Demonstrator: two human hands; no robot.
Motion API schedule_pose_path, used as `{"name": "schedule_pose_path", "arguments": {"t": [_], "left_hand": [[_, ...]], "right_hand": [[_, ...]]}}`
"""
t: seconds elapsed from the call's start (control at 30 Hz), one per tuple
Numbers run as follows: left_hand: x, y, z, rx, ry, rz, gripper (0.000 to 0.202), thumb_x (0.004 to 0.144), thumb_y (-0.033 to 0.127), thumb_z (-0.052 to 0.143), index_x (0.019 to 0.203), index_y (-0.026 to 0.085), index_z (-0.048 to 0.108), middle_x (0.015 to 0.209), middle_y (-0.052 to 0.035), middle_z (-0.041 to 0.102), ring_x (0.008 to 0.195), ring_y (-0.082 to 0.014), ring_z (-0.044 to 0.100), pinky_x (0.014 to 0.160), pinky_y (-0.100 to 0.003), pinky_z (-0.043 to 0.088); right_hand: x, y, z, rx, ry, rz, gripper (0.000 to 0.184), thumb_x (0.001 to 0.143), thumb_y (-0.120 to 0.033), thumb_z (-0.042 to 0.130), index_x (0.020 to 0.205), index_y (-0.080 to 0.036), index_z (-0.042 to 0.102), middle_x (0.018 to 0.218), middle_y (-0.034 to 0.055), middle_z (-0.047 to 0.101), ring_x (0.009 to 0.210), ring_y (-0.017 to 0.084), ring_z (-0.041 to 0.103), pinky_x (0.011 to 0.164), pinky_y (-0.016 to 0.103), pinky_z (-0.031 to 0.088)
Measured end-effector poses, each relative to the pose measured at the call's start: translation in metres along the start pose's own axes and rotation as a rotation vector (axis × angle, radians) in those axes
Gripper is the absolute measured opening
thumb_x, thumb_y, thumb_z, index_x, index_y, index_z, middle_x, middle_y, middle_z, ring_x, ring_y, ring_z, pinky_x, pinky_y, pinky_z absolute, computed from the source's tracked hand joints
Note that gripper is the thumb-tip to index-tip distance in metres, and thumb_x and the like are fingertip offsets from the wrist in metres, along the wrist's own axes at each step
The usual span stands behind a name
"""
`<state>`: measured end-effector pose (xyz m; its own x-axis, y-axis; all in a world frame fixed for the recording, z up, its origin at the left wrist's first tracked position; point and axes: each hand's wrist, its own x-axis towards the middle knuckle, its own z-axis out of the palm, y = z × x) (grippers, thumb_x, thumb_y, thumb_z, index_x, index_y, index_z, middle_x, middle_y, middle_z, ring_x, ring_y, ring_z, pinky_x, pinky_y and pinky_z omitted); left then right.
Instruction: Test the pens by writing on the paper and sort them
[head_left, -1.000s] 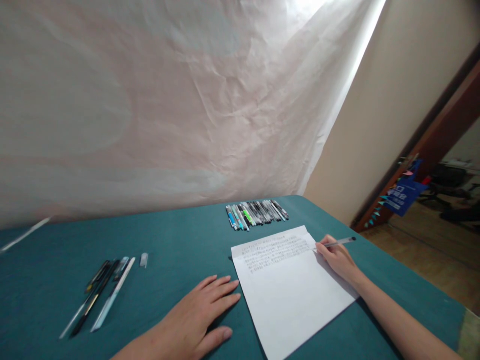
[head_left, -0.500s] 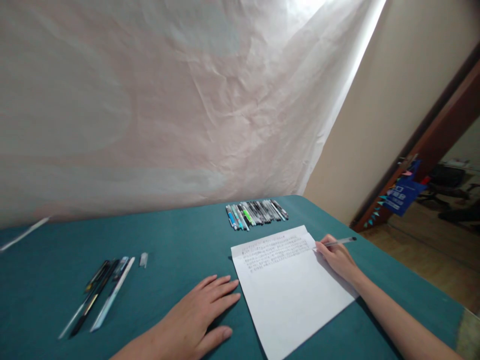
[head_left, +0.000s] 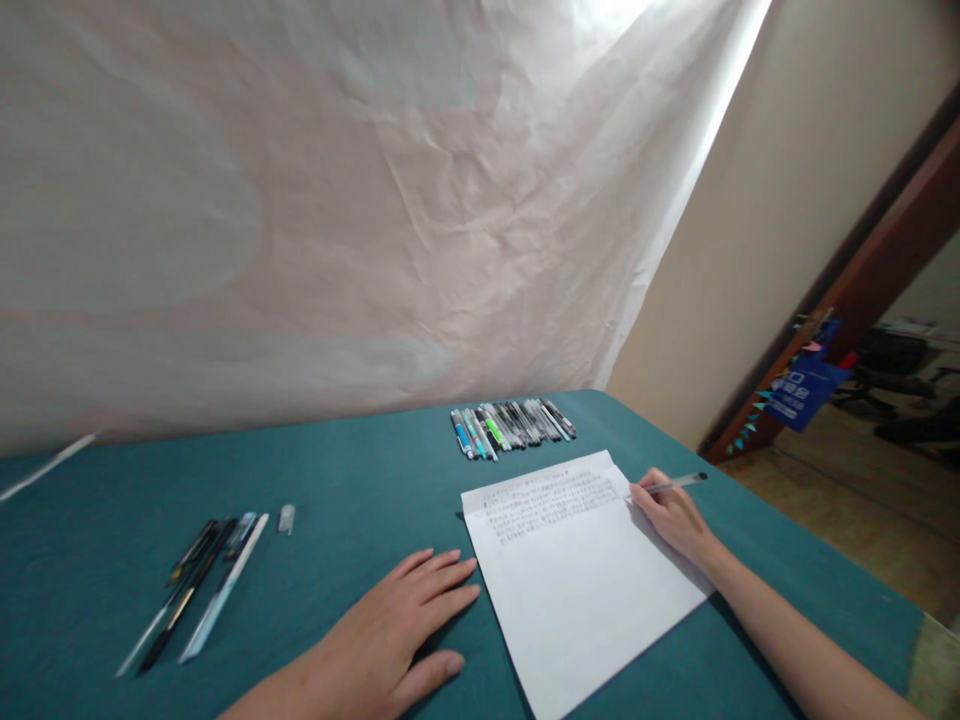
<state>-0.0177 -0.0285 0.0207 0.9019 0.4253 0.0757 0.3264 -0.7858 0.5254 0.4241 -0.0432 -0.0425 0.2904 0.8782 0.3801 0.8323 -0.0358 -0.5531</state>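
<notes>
A white sheet of paper (head_left: pixel 577 580) lies on the teal table (head_left: pixel 352 490), with several lines of small handwriting across its top. My right hand (head_left: pixel 671 515) rests at the sheet's upper right edge, its fingers closed round a slim pen (head_left: pixel 675 484) whose tip touches the paper near the end of the written lines. My left hand (head_left: pixel 397 620) lies flat on the cloth just left of the sheet, fingers stretched out and holding nothing.
A row of several pens (head_left: pixel 512 426) lies side by side beyond the paper near the table's far edge. Several more pens (head_left: pixel 199 585) and a small cap (head_left: pixel 286 518) lie at the left. A white sheet hangs behind; a doorway opens at the right.
</notes>
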Motion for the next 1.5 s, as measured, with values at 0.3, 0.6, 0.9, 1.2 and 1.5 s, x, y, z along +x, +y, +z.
{"name": "schedule_pose_path", "arguments": {"t": [0.3, 0.6, 0.9, 1.2, 1.5], "left_hand": [[0.000, 0.001, 0.000, 0.057, -0.028, -0.004, 0.048, 0.086, 0.040, 0.043, 0.132, 0.033, 0.033, 0.141, 0.0000, 0.030, 0.129, -0.0249, 0.027, 0.106, -0.049, 0.016], [-0.003, 0.003, -0.002, 0.074, 0.041, -0.022, 0.040, 0.087, 0.034, 0.043, 0.126, 0.028, 0.043, 0.134, -0.0029, 0.043, 0.123, -0.0208, 0.036, 0.105, -0.040, 0.022], [-0.023, -0.045, -0.035, 0.460, 0.387, -0.519, 0.022, 0.086, 0.023, 0.043, 0.101, 0.020, 0.058, 0.098, -0.0062, 0.060, 0.092, -0.0194, 0.055, 0.079, -0.029, 0.040], [-0.054, -0.082, -0.063, 0.817, 0.412, -0.844, 0.020, 0.084, 0.024, 0.045, 0.084, 0.011, 0.060, 0.083, -0.0152, 0.062, 0.084, -0.0288, 0.056, 0.074, -0.039, 0.035], [-0.044, -0.090, -0.045, 0.774, 0.395, -0.779, 0.019, 0.083, 0.017, 0.044, 0.091, 0.015, 0.060, 0.085, -0.0108, 0.060, 0.082, -0.0254, 0.056, 0.071, -0.035, 0.037]], "right_hand": [[0.000, -0.006, -0.004, -0.029, 0.042, 0.037, 0.027, 0.080, -0.040, 0.043, 0.063, -0.019, 0.049, 0.055, -0.0024, 0.052, 0.052, 0.013, 0.049, 0.051, 0.024, 0.037], [-0.005, -0.029, 0.001, 0.075, 0.011, 0.008, 0.028, 0.080, -0.044, 0.047, 0.074, -0.018, 0.053, 0.055, -0.0011, 0.056, 0.048, 0.013, 0.052, 0.046, 0.023, 0.039], [-0.016, -0.169, 0.051, 0.240, -0.371, -0.326, 0.021, 0.082, -0.038, 0.048, 0.083, -0.020, 0.058, 0.071, 0.0018, 0.062, 0.064, 0.015, 0.057, 0.057, 0.024, 0.045], [-0.034, -0.273, 0.090, 0.454, -0.546, -0.508, 0.015, 0.084, -0.023, 0.044, 0.091, -0.020, 0.057, 0.074, 0.0002, 0.060, 0.067, 0.012, 0.054, 0.062, 0.023, 0.041], [-0.046, -0.266, 0.115, 0.554, -0.415, -0.590, 0.011, 0.081, -0.018, 0.045, 0.088, -0.019, 0.054, 0.073, 0.0005, 0.054, 0.065, 0.012, 0.051, 0.061, 0.023, 0.038]]}}
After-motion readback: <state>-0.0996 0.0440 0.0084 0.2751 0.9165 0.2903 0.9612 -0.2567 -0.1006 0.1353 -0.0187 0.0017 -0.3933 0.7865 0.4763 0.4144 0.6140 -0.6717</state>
